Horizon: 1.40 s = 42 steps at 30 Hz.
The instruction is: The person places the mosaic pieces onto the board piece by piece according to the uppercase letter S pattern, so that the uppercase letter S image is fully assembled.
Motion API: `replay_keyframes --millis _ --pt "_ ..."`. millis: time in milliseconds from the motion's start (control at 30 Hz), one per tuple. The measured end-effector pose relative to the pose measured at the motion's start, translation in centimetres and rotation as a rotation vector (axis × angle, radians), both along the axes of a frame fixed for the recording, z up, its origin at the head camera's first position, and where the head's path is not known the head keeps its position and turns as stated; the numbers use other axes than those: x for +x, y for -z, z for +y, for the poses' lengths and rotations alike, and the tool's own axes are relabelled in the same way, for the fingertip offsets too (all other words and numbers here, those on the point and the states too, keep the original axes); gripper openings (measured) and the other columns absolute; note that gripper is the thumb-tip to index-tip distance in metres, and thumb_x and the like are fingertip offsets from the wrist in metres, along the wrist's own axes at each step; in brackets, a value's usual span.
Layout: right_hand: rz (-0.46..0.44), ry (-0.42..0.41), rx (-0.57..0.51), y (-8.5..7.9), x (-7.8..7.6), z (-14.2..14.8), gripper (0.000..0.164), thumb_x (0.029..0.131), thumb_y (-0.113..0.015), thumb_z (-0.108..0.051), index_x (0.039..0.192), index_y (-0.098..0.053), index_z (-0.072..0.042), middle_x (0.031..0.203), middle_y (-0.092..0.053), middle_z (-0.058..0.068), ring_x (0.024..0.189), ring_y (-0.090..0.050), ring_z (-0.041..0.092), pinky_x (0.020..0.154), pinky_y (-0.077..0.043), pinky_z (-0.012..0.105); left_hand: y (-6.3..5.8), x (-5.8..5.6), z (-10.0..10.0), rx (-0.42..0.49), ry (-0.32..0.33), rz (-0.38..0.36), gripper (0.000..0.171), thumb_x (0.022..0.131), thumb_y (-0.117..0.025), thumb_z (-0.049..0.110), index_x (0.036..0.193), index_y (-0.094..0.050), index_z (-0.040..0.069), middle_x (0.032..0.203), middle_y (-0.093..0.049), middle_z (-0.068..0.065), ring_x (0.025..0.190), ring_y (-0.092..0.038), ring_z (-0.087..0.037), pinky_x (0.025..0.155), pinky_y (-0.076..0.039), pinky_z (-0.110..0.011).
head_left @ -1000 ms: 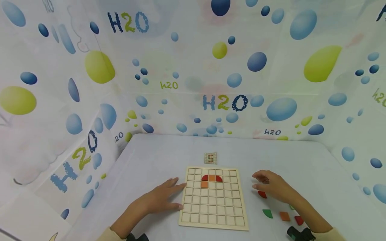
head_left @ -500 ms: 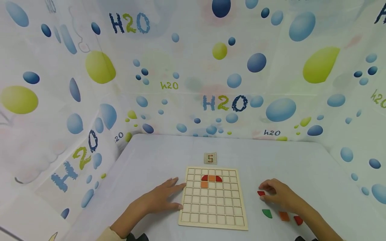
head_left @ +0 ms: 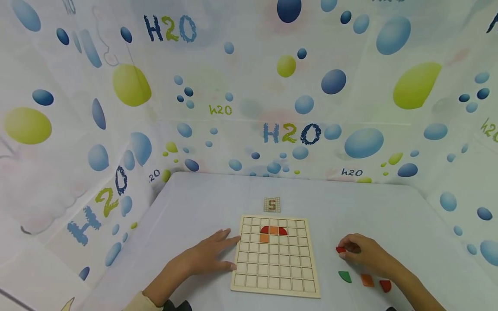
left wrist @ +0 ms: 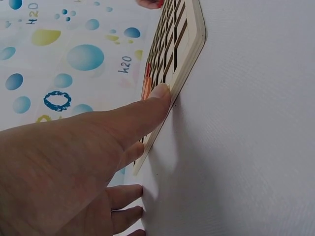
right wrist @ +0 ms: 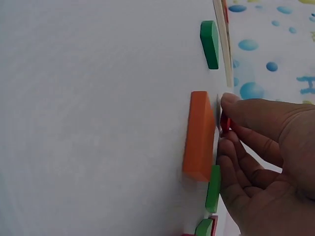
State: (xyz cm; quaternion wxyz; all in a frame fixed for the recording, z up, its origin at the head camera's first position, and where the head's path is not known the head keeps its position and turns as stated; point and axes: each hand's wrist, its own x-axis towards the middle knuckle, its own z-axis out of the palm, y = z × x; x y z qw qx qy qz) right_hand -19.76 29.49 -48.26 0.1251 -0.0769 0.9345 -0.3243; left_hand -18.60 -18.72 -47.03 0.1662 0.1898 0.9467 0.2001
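Observation:
My right hand [head_left: 359, 251] pinches a red quarter-circle tile [head_left: 340, 249] between thumb and fingers, low over the table right of the wooden grid board [head_left: 280, 294]. The right wrist view shows that red tile [right wrist: 226, 122] partly covered by the fingertips. With fingers spread, my left hand [head_left: 206, 255] touches the board's left edge; in the left wrist view its thumb rests at the rim. Near the board's top sit two red quarter-circle tiles [head_left: 283, 231] with an orange square tile [head_left: 274, 230] between them. Another orange square [head_left: 264, 238] lies below the left one.
Loose near my right hand are a green quarter-circle tile [head_left: 345, 276], an orange square [head_left: 367, 280] and a red tile [head_left: 385, 285]. More green tiles [right wrist: 212, 189] show in the right wrist view. A small pattern card [head_left: 272, 204] lies behind the board.
My right hand has come down and a little nearer to me, and its fingers have closed on the red quarter-circle tile. The left hand has stayed at the board's edge.

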Motion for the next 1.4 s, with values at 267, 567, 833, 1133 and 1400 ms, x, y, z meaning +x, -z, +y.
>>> replay_keyframes --millis 267,567,833,1133,1400 --pt "0.098 -0.075 -0.033 -0.7 -0.6 -1.3 0.021 0.094 -0.081 -0.022 0.111 -0.072 -0.015 0.104 -0.068 -0.005 0.100 -0.063 0.015 0.089 -0.061 0.031 0.1 -0.1 -0.1 -0.006 0.006 0.006 0.083 0.088 -0.077 0.062 0.160 -0.047 0.032 0.172 -0.032 -0.014 0.160 -0.026 -0.039 0.122 -0.034 -0.064" --pt "0.152 -0.131 -0.043 -1.4 -1.7 -4.7 0.015 0.095 -0.079 -0.019 0.109 -0.073 -0.017 0.105 -0.069 -0.006 0.100 -0.063 0.013 0.090 -0.060 0.031 0.1 0.0 0.0 0.006 0.001 -0.016 0.083 0.089 -0.077 0.062 0.160 -0.047 0.033 0.173 -0.031 -0.014 0.160 -0.025 -0.039 0.123 -0.033 -0.064" --pt "0.204 -0.192 -0.038 -1.7 -2.4 -8.1 0.014 0.096 -0.080 -0.023 0.107 -0.073 -0.017 0.099 -0.065 -0.007 0.095 -0.059 0.012 0.085 -0.057 0.028 0.0 0.1 -0.1 -0.013 0.008 -0.003 0.083 0.089 -0.076 0.063 0.161 -0.046 0.033 0.172 -0.031 -0.014 0.160 -0.025 -0.039 0.123 -0.034 -0.064" --pt "0.199 -0.283 -0.087 -1.3 -2.7 -11.8 0.014 0.096 -0.080 -0.023 0.103 -0.072 -0.015 0.099 -0.064 -0.006 0.091 -0.057 0.012 0.079 -0.054 0.026 -0.4 0.1 0.2 -0.013 0.003 -0.007 0.083 0.089 -0.077 0.061 0.160 -0.047 0.033 0.172 -0.031 -0.013 0.160 -0.026 -0.039 0.122 -0.034 -0.064" --pt "0.226 -0.355 -0.106 -1.1 -2.3 -15.2 0.015 0.094 -0.082 -0.019 0.102 -0.073 -0.011 0.099 -0.064 -0.004 0.089 -0.057 0.012 0.077 -0.053 0.026 -0.5 0.1 0.2 -0.010 0.002 0.005 0.083 0.087 -0.079 0.060 0.159 -0.048 0.032 0.172 -0.032 -0.014 0.160 -0.026 -0.040 0.122 -0.035 -0.065"
